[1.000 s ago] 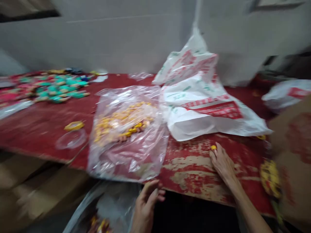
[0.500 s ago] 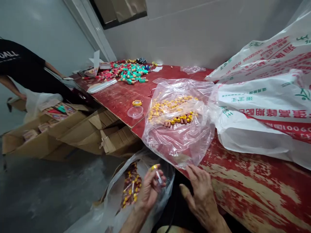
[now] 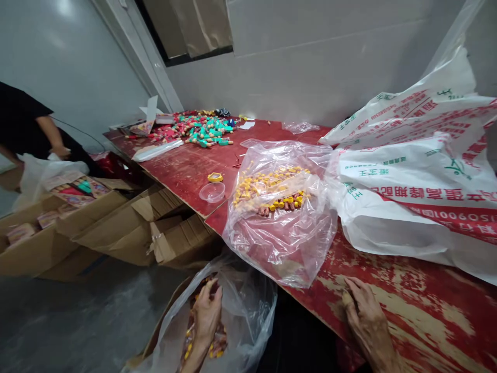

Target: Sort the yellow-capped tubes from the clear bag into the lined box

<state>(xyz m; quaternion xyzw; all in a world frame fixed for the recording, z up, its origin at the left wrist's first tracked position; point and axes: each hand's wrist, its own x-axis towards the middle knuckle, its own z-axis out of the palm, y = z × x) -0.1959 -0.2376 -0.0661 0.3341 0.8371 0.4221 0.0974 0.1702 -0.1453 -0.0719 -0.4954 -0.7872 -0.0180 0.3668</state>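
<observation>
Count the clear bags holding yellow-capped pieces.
2: one bag lies on the red table, the other bag sits open in a cardboard box below its edge, left hand inside. More may be hidden.

Tabletop (image 3: 423, 316) was wd w/ rough, worn red paint, clear plastic bag (image 3: 252, 311) thin & glossy, white plastic sack (image 3: 404, 228) creased, semi-matt, cardboard cartons (image 3: 124, 233) matt brown

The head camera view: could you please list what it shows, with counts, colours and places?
table: one, worn red, by the wall
plastic bag: one, clear, on the table
yellow-capped tubes: many, yellow and brown, inside that bag
printed sacks: two, white and red, right of it
cardboard boxes: several, brown, floor at left
co-worker: one, black shirt, far left
left hand: in a plastic-lined carton below the table
right hand: on the table's near edge
</observation>
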